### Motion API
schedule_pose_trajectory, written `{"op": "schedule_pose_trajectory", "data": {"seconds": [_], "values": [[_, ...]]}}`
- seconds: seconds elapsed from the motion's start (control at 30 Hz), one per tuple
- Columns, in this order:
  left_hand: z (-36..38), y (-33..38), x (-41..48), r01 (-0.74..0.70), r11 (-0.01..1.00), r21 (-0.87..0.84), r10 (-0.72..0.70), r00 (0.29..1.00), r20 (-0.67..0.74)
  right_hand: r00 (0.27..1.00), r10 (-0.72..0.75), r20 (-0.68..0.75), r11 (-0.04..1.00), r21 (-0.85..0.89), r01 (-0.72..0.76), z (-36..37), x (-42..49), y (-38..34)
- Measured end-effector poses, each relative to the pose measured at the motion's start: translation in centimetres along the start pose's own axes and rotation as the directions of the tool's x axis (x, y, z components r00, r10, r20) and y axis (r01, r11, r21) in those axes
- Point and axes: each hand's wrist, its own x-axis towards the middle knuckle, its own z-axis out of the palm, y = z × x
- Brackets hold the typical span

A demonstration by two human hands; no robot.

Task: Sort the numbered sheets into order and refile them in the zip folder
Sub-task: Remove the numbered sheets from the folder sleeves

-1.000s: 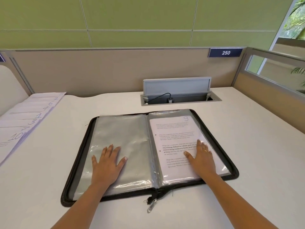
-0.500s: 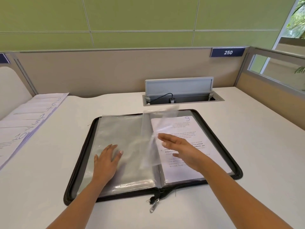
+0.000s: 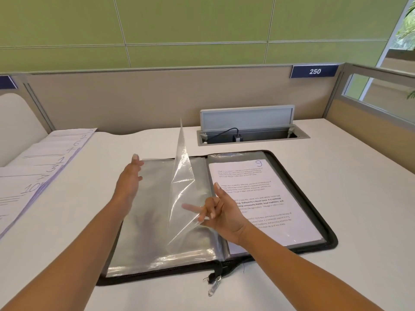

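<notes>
A white tabletop (image 3: 336,198) is bounded at the back by a beige partition (image 3: 134,102), above which green wall panels (image 3: 202,30) are seen. A blue plate marked "250" (image 3: 314,71) is fixed to the top of the partition. A cable box (image 3: 251,133) with its lid raised is set into the tabletop behind the zip folder (image 3: 292,186).

The folder is laid open and flat near the middle of the tabletop, with its zipper pull (image 3: 213,288) at the near edge. The sheet numbered 9 (image 3: 258,189) is filed in the right-hand pocket. One clear sleeve (image 3: 182,176) is stood upright over the spine. It is held near its lower edge by the right hand (image 3: 222,214), whose grip is closed on the plastic, one finger being seen through it. The left hand (image 3: 128,185) is raised over the left stack of sleeves, its grip wide and holding nothing; whether the sleeves are touched cannot be told.

The other numbered sheets (image 3: 33,176) are fanned out along the left edge of the tabletop, well apart from the folder.
</notes>
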Motion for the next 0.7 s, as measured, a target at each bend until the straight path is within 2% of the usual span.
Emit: {"op": "schedule_pose_trajectory", "data": {"seconds": [0.07, 0.17, 0.23, 0.3, 0.33, 0.37, 0.4, 0.43, 0.47, 0.5, 0.53, 0.6, 0.7], "values": [[0.1, 0.7, 0.9, -0.031, 0.999, 0.028, 0.031, 0.999, -0.022, 0.999, -0.033, -0.02, 0.998, 0.053, 0.034, 0.3, 0.0, -0.3], [0.5, 1.7, 2.3, -0.065, 0.996, 0.067, 0.067, 0.997, -0.027, 0.988, -0.068, -0.141, 0.968, 0.232, 0.1, 0.2, 0.1, -1.0], [1.0, 2.2, 3.0, -0.095, 0.987, 0.127, 0.101, 0.994, -0.038, 0.977, -0.081, -0.197, 0.957, 0.259, 0.132, -0.5, 0.7, -1.6], [1.5, 2.5, 3.6, -0.139, 0.964, 0.228, 0.152, 0.987, -0.04, 0.962, -0.052, -0.27, 0.988, 0.129, 0.09, -1.6, 1.5, -1.8], [1.9, 2.7, 3.8, -0.141, 0.934, 0.329, 0.161, 0.986, -0.035, 0.944, -0.038, -0.326, 0.999, 0.004, 0.042, -2.2, 2.0, -1.9], [2.2, 2.7, 3.9, -0.118, 0.848, 0.516, 0.151, 0.988, -0.021, 0.926, -0.038, -0.375, 0.991, -0.132, -0.012, -2.8, 2.4, -2.0], [2.5, 2.6, 4.0, -0.094, 0.675, 0.732, 0.127, 0.992, 0.01, 0.913, -0.053, -0.405, 0.967, -0.25, -0.054, -3.4, 2.8, -2.1], [2.9, 2.3, 4.0, -0.09, 0.472, 0.877, 0.093, 0.994, 0.053, 0.904, -0.076, -0.421, 0.936, -0.343, -0.081, -4.2, 3.1, -2.4], [3.3, 2.0, 3.8, -0.109, 0.321, 0.941, 0.057, 0.994, 0.095, 0.899, -0.099, -0.426, 0.903, -0.418, -0.098, -4.9, 3.4, -2.8], [3.9, 1.5, 3.8, -0.135, 0.244, 0.96, 0.022, 0.991, 0.134, 0.897, -0.12, -0.425, 0.868, -0.484, -0.113, -5.8, 3.8, -3.4], [4.5, 1.0, 3.7, -0.162, 0.227, 0.96, -0.005, 0.986, 0.167, 0.895, -0.14, -0.425, 0.826, -0.548, -0.131, -6.6, 4.1, -4.1], [6.0, 0.0, 3.8, -0.215, 0.276, 0.937, -0.043, 0.971, 0.235, 0.885, -0.187, -0.427, 0.711, -0.68, -0.179, -8.5, 4.8, -5.5], [8.6, -1.6, 4.1, -0.311, 0.344, 0.886, -0.034, 0.939, 0.343, 0.86, -0.275, -0.43, 0.439, -0.852, -0.285, -11.8, 5.9, -7.6]]}}
